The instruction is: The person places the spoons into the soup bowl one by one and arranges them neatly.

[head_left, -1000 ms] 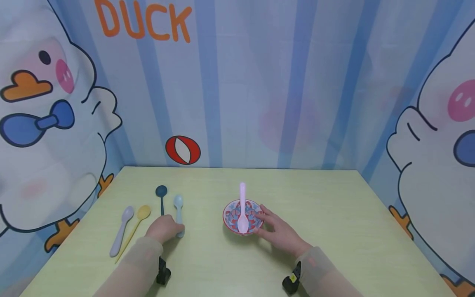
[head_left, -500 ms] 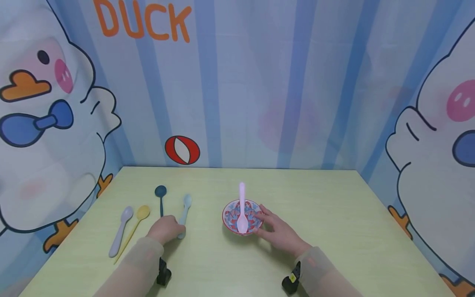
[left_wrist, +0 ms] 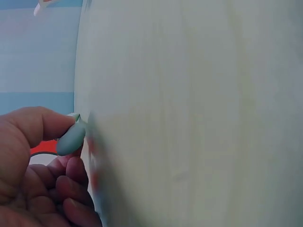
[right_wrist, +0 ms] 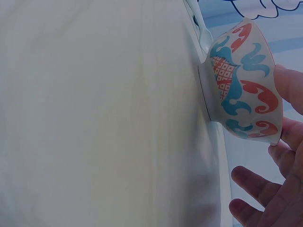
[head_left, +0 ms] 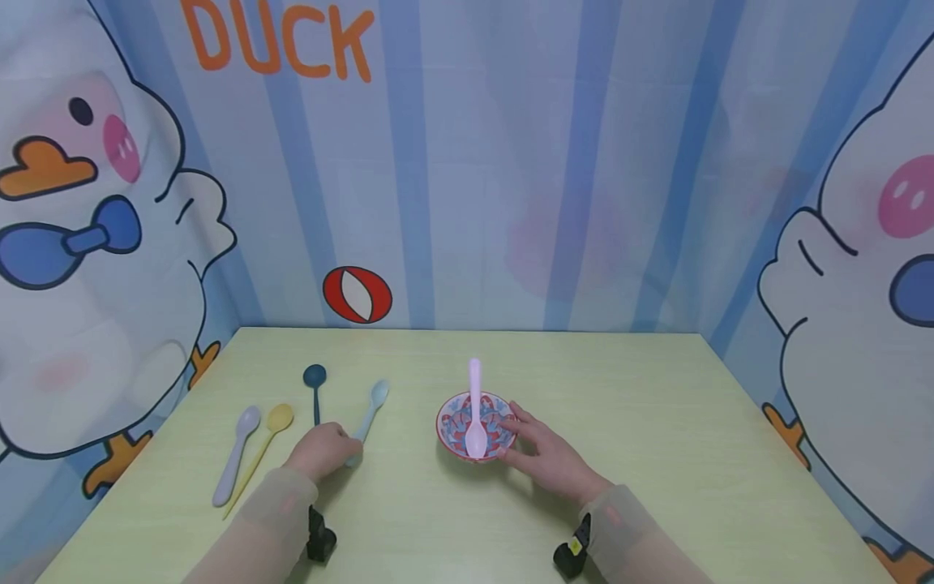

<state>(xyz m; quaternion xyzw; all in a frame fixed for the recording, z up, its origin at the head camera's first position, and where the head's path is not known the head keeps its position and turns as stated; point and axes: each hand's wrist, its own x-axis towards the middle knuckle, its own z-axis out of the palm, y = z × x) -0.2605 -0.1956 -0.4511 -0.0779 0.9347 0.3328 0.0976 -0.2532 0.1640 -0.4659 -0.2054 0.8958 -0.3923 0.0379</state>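
In the head view my left hand (head_left: 323, 451) pinches a light blue spoon (head_left: 375, 401) by its handle, the scoop pointing away and to the right. The left wrist view shows the rounded handle end (left_wrist: 72, 139) between thumb and fingers. My right hand (head_left: 550, 462) holds the near right rim of a small patterned bowl (head_left: 456, 442) between thumb and finger. Seen from the right wrist, the bowl (right_wrist: 244, 87) stands upright on the table, with the other fingers spread free of it. A pink spoon (head_left: 476, 405) leans in the bowl, scoop down, handle over the far rim.
Left of my left hand lie a lilac spoon (head_left: 237, 458) and a yellow spoon (head_left: 263, 454). A dark blue spoon (head_left: 315, 381) lies behind that hand, partly hidden by it. The pale table (head_left: 620, 389) ends at a printed duck curtain (head_left: 481, 162).
The light blue spoon has swung clockwise, its scoop shifting right towards the bowl while my left hand stays almost in place. My right hand, the bowl and the pink spoon have not moved.
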